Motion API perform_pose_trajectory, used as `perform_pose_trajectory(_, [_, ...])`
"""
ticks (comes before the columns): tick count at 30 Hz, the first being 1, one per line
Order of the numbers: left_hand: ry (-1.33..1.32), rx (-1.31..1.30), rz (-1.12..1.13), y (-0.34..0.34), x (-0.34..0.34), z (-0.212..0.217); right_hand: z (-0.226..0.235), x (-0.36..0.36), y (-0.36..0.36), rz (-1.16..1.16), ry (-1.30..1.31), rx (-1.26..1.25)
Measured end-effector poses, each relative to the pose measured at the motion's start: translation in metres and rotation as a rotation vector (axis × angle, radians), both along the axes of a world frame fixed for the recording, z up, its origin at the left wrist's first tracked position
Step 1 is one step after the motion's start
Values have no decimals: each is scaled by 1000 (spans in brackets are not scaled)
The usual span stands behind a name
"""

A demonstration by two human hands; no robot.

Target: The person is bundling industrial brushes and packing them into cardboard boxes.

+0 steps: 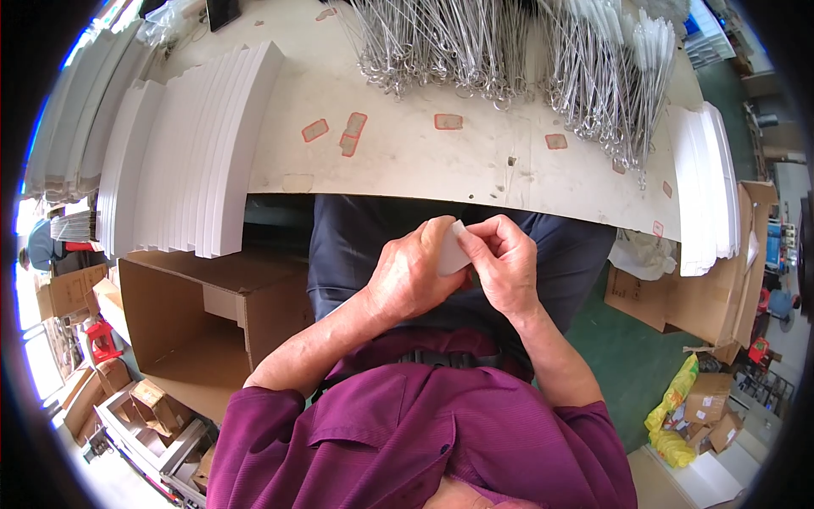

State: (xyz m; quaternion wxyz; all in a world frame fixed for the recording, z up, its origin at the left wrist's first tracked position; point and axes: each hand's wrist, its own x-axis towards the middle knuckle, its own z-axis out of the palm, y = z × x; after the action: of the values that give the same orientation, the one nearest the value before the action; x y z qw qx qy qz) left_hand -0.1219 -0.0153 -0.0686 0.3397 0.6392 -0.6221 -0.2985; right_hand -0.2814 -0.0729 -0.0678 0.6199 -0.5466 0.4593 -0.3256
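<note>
Both hands are raised over my lap, just below the near edge of the worktable [407,161]. My left hand [413,276] grips a small white card piece [453,254] from the left. My right hand [507,259] pinches the same white piece at its upper right corner with thumb and fingertips. Most of the piece is hidden between the fingers. My purple sleeves run up from the lower edge.
Stacks of white card strips [191,153] lie fanned at the table's left, another stack [704,187] at its right. Bundles of wire hooks [509,51] cover the far side. An open cardboard box [212,314] stands at my left; more boxes and yellow bags [674,407] at right.
</note>
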Motion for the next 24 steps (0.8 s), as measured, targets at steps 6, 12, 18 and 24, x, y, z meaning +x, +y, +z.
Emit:
perform_pose_trajectory(6, [-26,-38,2,-1,-2,-3,3,-5,-3,-34,-67,48])
perform_pose_trajectory(12, [6,-73,12,0,-4,-4,0,-2,-3,-82,-32,-11])
perform_pose_trajectory(18, [46,-45,27,-1,-1,-2,-1,1,6,-56,131,-567])
perform_pose_trajectory(24, [79,-35,0,-6,4,-1,-7,2,17,22,85,-427])
